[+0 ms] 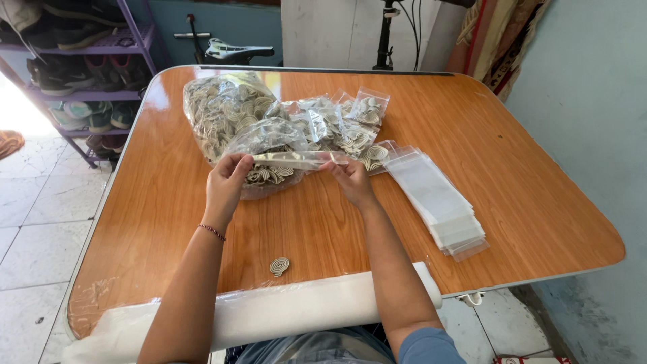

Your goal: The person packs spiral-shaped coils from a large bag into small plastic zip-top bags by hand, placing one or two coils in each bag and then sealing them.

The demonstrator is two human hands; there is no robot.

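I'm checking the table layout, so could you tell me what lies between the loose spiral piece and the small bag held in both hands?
Only bare wooden table lies between the spiral piece and the small bag, per the head view.

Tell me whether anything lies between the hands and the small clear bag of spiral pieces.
Nothing visible does. The left hand and right hand already pinch the small clear bag at its two ends, just in front of the big bag of spirals.
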